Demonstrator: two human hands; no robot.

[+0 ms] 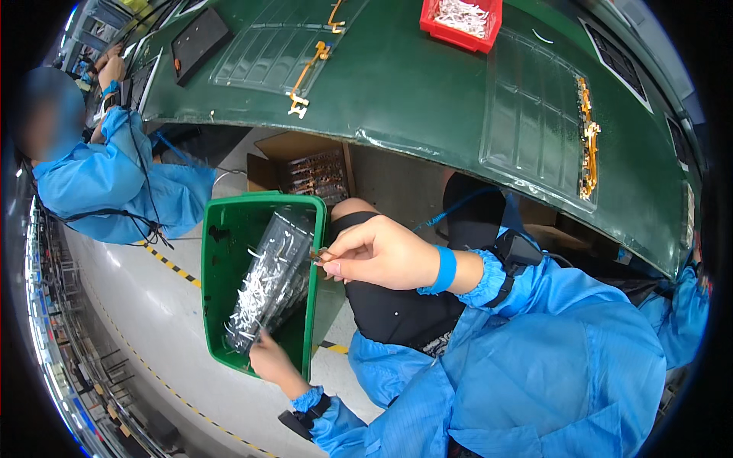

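My left hand (276,362) is closed at the near end of a clear plastic tray (294,238), tilted inside a green bin (318,229). Many small white strips (256,299) lie over the tray. Above the bin's right rim, my right hand (385,253) pinches a thin brown-orange piece, apparently a flex cable (321,257), between thumb and fingers. Most of that piece is hidden by the fingertips.
A green-topped table (397,95) carries clear trays with orange flex cables (588,141) and a red box (489,34) of white strips. Beneath it stands a cardboard box (267,153). A co-worker in blue (114,175) sits at the left.
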